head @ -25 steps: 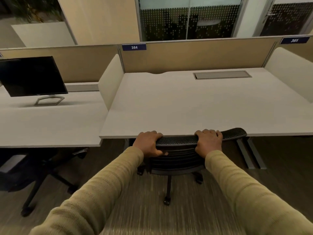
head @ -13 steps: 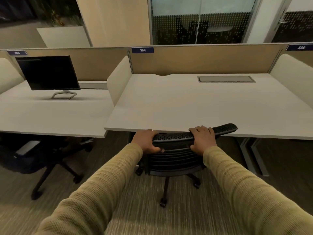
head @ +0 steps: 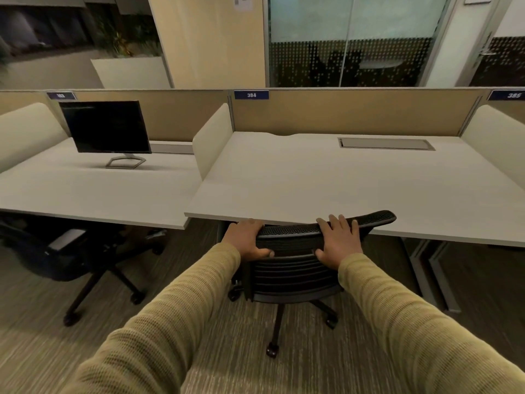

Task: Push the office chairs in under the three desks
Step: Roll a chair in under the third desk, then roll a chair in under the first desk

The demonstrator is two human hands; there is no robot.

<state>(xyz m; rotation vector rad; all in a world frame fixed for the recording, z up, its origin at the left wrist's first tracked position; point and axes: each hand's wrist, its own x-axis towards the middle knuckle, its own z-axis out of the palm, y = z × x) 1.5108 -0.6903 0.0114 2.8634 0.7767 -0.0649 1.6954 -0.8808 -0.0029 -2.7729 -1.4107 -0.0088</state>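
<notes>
Both hands point(head: 292, 240) on curved black mesh chair back point(head: 295, 251).

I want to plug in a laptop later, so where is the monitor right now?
In the head view, the monitor stands at the left, on the desk labelled 383, near its back partition, left of desk 384.

Just one wide-angle head cam, looking forward and down over the desk point(head: 326, 180) from close behind; edges look a bit warped.
</notes>
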